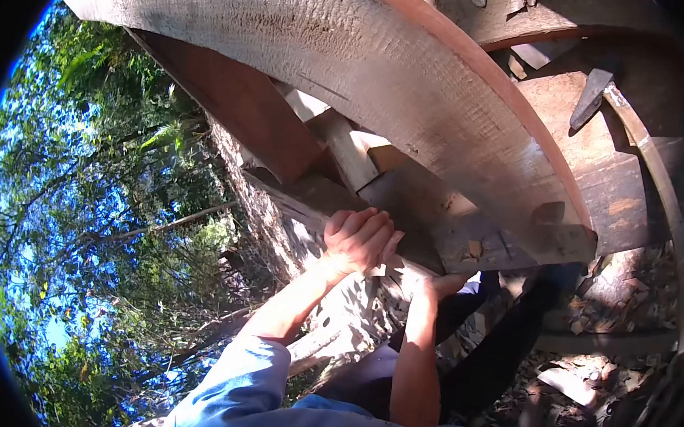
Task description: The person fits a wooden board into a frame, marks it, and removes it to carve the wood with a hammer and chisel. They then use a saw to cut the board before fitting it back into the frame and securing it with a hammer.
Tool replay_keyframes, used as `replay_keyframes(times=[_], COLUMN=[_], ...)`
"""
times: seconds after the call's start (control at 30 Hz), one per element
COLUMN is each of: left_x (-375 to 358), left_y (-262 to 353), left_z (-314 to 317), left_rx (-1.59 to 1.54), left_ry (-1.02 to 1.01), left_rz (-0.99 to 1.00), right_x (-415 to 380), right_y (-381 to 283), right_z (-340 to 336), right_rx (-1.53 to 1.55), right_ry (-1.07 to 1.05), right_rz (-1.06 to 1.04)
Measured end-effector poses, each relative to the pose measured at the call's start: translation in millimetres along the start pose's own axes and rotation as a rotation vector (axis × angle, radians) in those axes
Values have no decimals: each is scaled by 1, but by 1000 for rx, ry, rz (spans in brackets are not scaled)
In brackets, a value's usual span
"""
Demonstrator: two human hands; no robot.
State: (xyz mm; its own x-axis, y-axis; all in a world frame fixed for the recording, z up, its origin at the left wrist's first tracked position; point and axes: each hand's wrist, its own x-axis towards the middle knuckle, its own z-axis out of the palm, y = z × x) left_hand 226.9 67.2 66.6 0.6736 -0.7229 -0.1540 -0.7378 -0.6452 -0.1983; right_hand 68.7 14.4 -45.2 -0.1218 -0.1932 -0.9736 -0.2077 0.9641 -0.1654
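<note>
A large curved wooden piece (346,47), pale and rough-sawn with a reddish edge, spans the top of the head view. Below it a grey wooden board (414,199) slants toward me. My left hand (358,240) is closed over this board's near left edge, its fingers curled. Lower and to the right, my right hand (440,285) grips the board's near end from below, and most of its fingers are hidden. Between curve and board lie a reddish-brown plank (243,99) and a short pale wood block (349,149).
At the right a tool with a dark metal head (591,98) and a long curved wooden handle (665,184) rests on wood. Another curved wooden piece (546,17) is at the top right. Wood chips (584,381) cover the ground. Green foliage (97,196) fills the left side.
</note>
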Motion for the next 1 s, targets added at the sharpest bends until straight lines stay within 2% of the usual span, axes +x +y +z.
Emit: replay_keyframes(times=[0.23,0.33,0.37,0.47,0.5,0.6,0.7,0.8,0.83,0.87,0.93,1.0], left_x=[-7,-7,-8,-10,-11,-13,-11,-14,-16,-18,-22,-22], left_y=[0,-2,-2,-3,-3,-2,-5,-5,-6,-7,-7,-10], left_z=[2,4,3,2,2,0,-1,-2,-2,-2,-4,-21], left_rx=[-43,-40,-39,-42,-47,-64,-68,-94,-101,-108,-339,-572], left_ry=[93,131,133,153,149,157,195,243,243,243,319,417], left_rz=[5,7,14,24,26,22,33,42,50,58,44,16], right_x=[12,-4,-2,-26,-28,-70,-73,-80,-90,-89,-83,-67], right_y=[-14,-47,-47,-69,-68,-87,-86,-85,-97,-97,-93,-86], right_z=[14,6,-12,-33,-28,13,42,51,53,54,57,66], right_rx=[-190,-108,-231,-507,-433,-501,-841,-1007,-1064,-1112,-1217,-1153], right_ry=[-33,-83,-149,-318,-452,-656,-876,-991,-1005,-1032,-1083,-1232], right_rz=[-109,-68,-314,-748,-892,-758,-1038,-833,-705,-735,-792,-838])
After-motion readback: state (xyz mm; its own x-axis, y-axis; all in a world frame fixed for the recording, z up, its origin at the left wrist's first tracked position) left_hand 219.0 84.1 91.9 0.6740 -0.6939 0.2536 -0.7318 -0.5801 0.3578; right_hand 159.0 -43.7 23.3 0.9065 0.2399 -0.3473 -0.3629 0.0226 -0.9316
